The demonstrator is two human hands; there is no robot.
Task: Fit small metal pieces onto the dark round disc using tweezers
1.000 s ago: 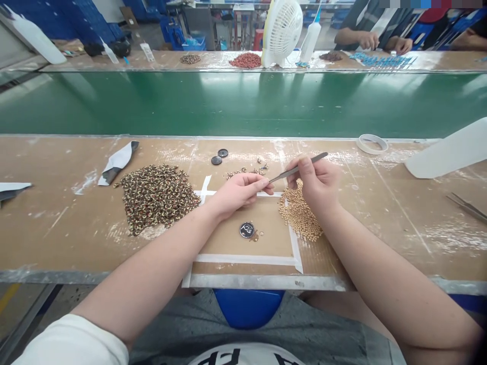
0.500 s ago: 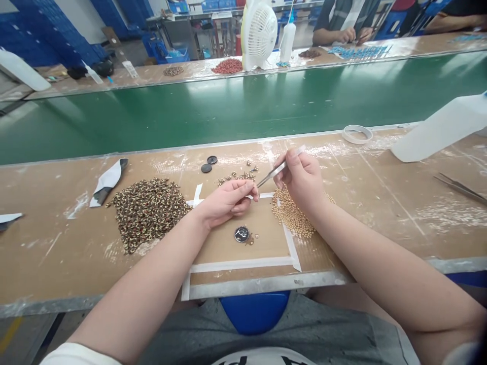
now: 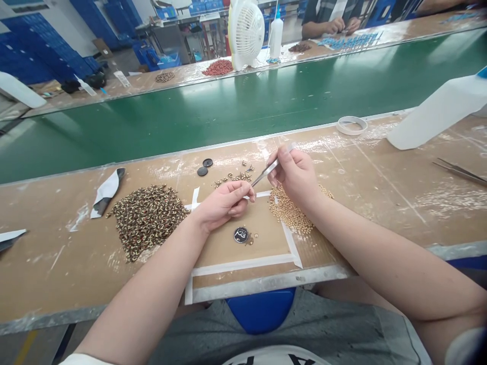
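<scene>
My right hand [image 3: 292, 170] is closed around silver tweezers [image 3: 265, 173], whose tips point down-left and meet the fingertips of my left hand [image 3: 230, 203]. The left fingers are pinched together; whatever lies between them is too small to make out. Below the left hand sits a small round black container [image 3: 241, 234] with a silvery rim and white marks. Small dark-and-gold pieces [image 3: 150, 218] form a heap left of my left hand. Tiny gold beads [image 3: 291, 210] are spread under and beside my right hand. A few loose dark-and-gold pieces [image 3: 239, 177] lie just beyond my left hand.
Two black discs [image 3: 203, 171] lie farther back. On the right are a tape roll [image 3: 352, 125], a white bottle [image 3: 433, 114] and a second pair of tweezers [image 3: 462, 172]. A green belt [image 3: 182, 134] runs behind; across it stand a fan [image 3: 247, 35] and a co-worker's hands [image 3: 344, 25].
The camera view has tilted slightly. The tweezer tips have come closer to my left fingertips and now touch them; both hands otherwise keep their grip.
</scene>
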